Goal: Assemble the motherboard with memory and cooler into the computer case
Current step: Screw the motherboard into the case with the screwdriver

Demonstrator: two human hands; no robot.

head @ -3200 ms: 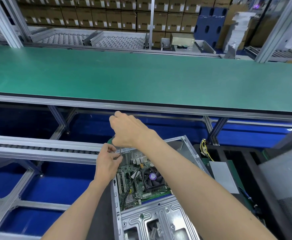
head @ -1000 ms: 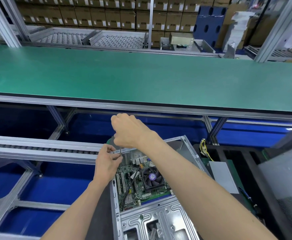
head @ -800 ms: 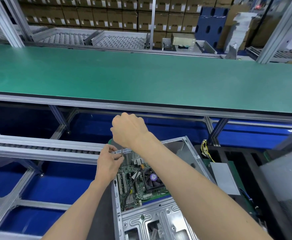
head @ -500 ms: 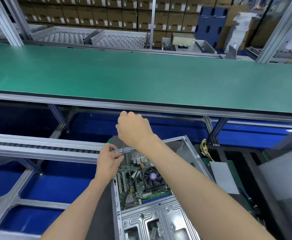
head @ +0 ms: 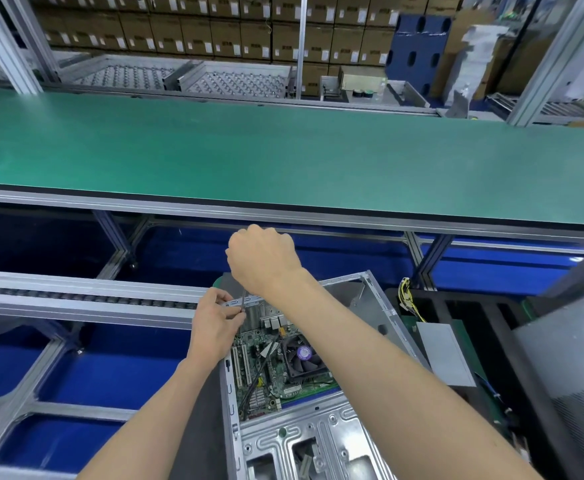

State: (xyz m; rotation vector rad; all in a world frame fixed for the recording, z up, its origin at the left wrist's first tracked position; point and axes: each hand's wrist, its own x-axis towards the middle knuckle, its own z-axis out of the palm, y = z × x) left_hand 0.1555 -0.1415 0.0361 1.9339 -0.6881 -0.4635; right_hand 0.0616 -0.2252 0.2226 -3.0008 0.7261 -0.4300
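An open silver computer case (head: 370, 299) lies below me with a green motherboard (head: 266, 372) inside it. A black cooler fan (head: 302, 356) with a purple sticker sits on the board. My right hand (head: 261, 259) is closed over the handle of a screwdriver, whose thin shaft (head: 243, 301) points down at the case's far left corner. My left hand (head: 214, 327) pinches the lower part of the shaft at the case's rear edge. The screwdriver tip and the screw are hidden behind my fingers.
A wide green conveyor belt (head: 283, 157) runs across ahead. A roller rail (head: 76, 297) lies to the left over blue floor. On the right are a dark tray with yellow cables (head: 406, 296), a grey panel (head: 442, 355) and a grey case side (head: 567, 382). Cardboard boxes line the back.
My right hand has shifted a little to the right and turned on the screwdriver handle. My left hand has stayed at the case's corner, holding the shaft.
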